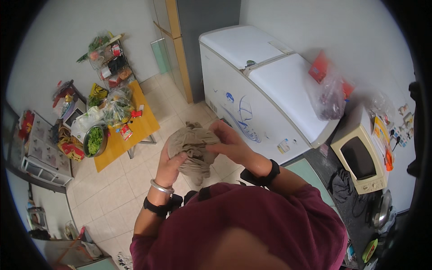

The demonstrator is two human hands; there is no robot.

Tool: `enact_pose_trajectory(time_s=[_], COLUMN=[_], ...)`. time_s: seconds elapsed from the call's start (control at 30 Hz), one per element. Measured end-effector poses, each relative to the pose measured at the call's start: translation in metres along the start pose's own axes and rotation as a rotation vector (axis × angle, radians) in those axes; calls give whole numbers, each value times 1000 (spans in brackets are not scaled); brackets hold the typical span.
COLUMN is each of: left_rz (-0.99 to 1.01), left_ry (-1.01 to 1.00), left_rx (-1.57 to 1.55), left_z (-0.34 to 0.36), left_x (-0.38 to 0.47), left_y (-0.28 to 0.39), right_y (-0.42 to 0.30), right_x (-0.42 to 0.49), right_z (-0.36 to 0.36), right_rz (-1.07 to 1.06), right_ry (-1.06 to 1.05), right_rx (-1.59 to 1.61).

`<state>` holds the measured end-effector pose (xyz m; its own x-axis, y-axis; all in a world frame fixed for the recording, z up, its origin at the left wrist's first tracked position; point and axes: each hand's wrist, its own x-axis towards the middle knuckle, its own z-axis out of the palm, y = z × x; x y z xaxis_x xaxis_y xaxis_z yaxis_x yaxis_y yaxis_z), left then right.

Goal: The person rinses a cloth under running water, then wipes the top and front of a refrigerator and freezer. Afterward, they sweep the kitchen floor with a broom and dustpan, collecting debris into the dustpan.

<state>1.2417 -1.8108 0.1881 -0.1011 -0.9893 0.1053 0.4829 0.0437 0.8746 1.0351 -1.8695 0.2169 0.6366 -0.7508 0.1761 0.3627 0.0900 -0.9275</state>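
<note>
A crumpled beige-brown cloth is bunched up in front of my body, above the tiled floor. My left hand grips its left side, thumb lying across the front of the folds. On the other side, my right hand pinches the cloth's right edge between thumb and fingers. Part of the fabric hangs below the hands in loose folds. The fingertips behind the cloth are hidden.
A white chest freezer stands ahead to the right, beside a tall refrigerator. Rightward, a microwave oven sits on a dark counter. At left, a yellow table bears bagged vegetables and a metal bowl of leafy greens.
</note>
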Motion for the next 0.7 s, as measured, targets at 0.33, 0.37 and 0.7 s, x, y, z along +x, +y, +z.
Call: enact_pose_trajectory(time_s=[0.33, 0.37, 0.7], left_rz=[-220, -295, -212], left_ry=[-228, -242, -400], left_rx=[101, 157, 1109], left_z=[-135, -146, -198], left_x=[173, 192, 359], left_y=[29, 33, 26], right_y=[51, 54, 57], right_x=[177, 194, 312], right_z=[-57, -62, -121], right_rz=[-78, -69, 20], right_ry=[82, 117, 423], right_rx=[-117, -111, -93])
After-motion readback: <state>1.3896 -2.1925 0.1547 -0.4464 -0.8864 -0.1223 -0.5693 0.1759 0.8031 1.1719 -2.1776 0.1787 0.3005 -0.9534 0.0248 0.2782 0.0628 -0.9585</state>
